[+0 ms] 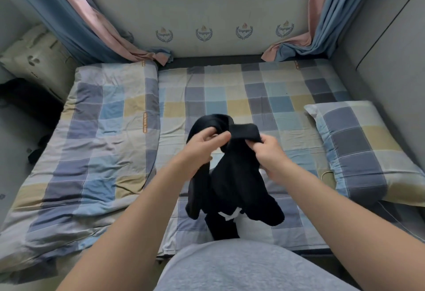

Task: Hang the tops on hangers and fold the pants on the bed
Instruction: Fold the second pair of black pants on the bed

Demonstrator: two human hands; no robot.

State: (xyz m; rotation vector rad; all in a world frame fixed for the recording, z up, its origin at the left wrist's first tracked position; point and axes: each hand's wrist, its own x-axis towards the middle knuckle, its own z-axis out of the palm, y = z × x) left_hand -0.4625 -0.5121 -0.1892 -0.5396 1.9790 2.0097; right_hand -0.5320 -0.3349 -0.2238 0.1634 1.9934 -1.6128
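**Both hands gripping the black garment over the bed**

My left hand (202, 148) has its fingers curled round a bunched fold of the black garment (234, 182). My right hand (269, 155) pinches a flat band of the same cloth between thumb and fingers. My forearms reach in from seven and five o'clock, with the hands level and near each other. The garment hangs crumpled from both grips above the middle of the checked bed (230, 88), and a white bit shows at its six o'clock end. A folded quilt (92, 141) lies at nine o'clock of it and a pillow (363, 148) at three.
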